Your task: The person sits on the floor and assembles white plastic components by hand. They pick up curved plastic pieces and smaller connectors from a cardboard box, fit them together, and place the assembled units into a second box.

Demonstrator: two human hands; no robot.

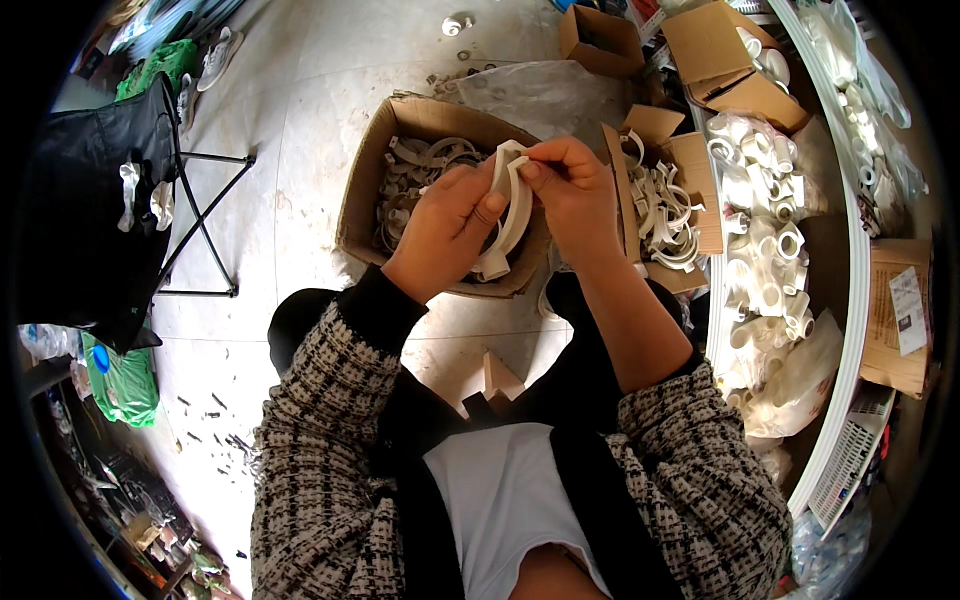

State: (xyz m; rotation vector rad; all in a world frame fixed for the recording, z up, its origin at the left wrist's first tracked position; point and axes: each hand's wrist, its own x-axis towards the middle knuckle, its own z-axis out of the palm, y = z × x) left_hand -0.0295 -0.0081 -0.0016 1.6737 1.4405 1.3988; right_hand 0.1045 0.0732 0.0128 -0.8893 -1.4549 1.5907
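Overhead, both hands — left hand (447,222), right hand (570,185) — grip a curved white plastic clamp (512,212), long axis running twelve to six o'clock, above an open cardboard box (362,190).

I wear a jacket with tiny black and white checks. It has black cuffs and black edges down the front. Under it is a white top. My hands are bare.

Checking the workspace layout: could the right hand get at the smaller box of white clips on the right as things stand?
Probably yes. The right hand is right beside that smaller box, whose top is open, with nothing between them. But it pinches the white clip together with the left hand, so it isn't free.
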